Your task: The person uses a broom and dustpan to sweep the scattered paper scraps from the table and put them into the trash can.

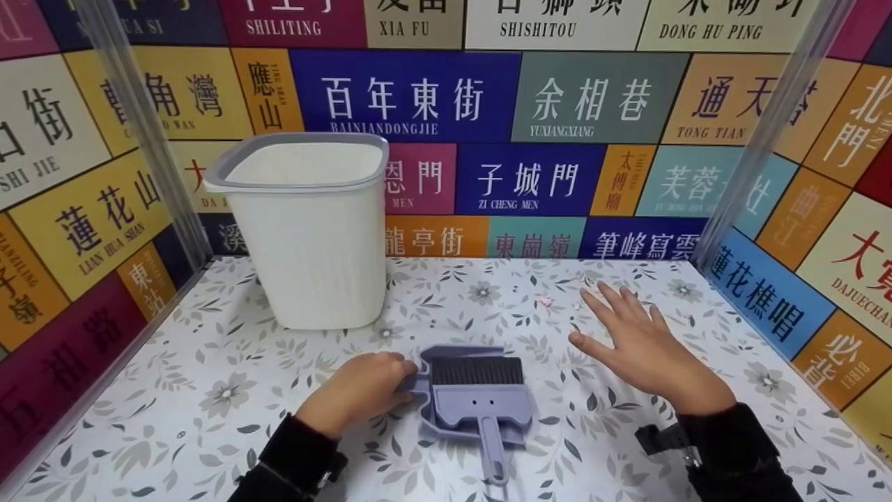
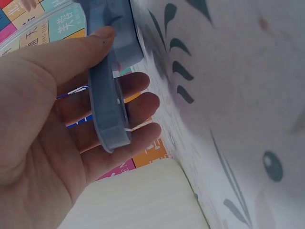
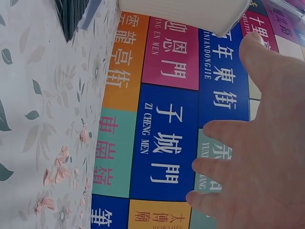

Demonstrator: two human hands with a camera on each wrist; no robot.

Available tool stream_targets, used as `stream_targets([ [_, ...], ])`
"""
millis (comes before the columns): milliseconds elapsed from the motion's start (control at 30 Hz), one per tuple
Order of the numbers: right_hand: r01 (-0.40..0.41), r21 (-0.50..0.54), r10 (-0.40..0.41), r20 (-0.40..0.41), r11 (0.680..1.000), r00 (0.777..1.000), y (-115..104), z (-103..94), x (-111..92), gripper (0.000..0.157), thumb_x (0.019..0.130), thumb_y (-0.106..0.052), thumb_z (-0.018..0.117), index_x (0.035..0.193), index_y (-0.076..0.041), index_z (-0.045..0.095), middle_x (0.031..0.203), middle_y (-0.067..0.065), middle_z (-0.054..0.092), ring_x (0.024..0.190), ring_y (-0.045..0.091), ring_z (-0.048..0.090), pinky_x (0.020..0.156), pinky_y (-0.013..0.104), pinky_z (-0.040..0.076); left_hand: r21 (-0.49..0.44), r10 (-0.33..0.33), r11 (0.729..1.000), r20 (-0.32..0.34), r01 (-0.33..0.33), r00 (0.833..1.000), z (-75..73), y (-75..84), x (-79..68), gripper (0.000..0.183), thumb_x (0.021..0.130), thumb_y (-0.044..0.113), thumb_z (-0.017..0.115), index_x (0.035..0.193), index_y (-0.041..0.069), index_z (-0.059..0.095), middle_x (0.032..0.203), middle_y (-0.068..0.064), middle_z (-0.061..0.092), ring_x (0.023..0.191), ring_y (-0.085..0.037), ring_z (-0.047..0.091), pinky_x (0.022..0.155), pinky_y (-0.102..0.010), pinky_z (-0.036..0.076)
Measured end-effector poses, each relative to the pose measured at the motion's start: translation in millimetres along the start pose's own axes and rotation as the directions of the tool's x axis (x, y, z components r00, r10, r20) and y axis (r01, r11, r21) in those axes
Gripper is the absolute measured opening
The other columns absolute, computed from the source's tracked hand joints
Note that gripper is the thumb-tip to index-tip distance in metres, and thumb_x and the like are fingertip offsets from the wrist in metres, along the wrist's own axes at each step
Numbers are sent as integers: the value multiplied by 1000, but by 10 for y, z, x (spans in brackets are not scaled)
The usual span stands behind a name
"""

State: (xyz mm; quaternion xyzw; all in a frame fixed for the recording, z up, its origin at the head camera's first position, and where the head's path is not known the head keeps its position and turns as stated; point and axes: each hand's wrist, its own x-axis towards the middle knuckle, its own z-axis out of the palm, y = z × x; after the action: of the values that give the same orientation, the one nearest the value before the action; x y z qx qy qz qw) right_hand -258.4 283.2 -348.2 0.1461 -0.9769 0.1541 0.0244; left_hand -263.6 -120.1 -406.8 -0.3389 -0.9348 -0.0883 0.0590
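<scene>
My left hand point(image 1: 362, 392) pinches the handle of a grey-purple dustpan point(image 1: 463, 351) on the table. In the left wrist view the thumb presses one side of the dustpan handle point(image 2: 107, 107), with fingers behind it. A matching hand brush point(image 1: 481, 403) lies over the pan, dark bristles toward the back and its handle toward me. Spread and holding nothing, my right hand point(image 1: 644, 348) hovers over the table to the right of the brush. Crumpled pink scraps point(image 3: 58, 172), like paper, lie scattered there; the hand partly hides them in the head view.
A white bin point(image 1: 313, 258) with a grey rim stands upright at the back left, behind the left hand. Flower-patterned sheeting point(image 1: 230, 397) covers the table. Panels with printed place names point(image 1: 411, 94) enclose the back and sides, with clear strips at the corners.
</scene>
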Motion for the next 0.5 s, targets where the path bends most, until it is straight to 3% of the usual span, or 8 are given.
stream_targets([
  [500,172,-28,-172,-16,985,985,-388,136,-59,85,104,-70,48,170,-21,27,178,14,13,161,49,6,123,77,0,42,-3,999,-44,5,999,62,-33,9,27,96,31,81,104,6,75,92,-8,72,80,-24,69,75,-43,62],
])
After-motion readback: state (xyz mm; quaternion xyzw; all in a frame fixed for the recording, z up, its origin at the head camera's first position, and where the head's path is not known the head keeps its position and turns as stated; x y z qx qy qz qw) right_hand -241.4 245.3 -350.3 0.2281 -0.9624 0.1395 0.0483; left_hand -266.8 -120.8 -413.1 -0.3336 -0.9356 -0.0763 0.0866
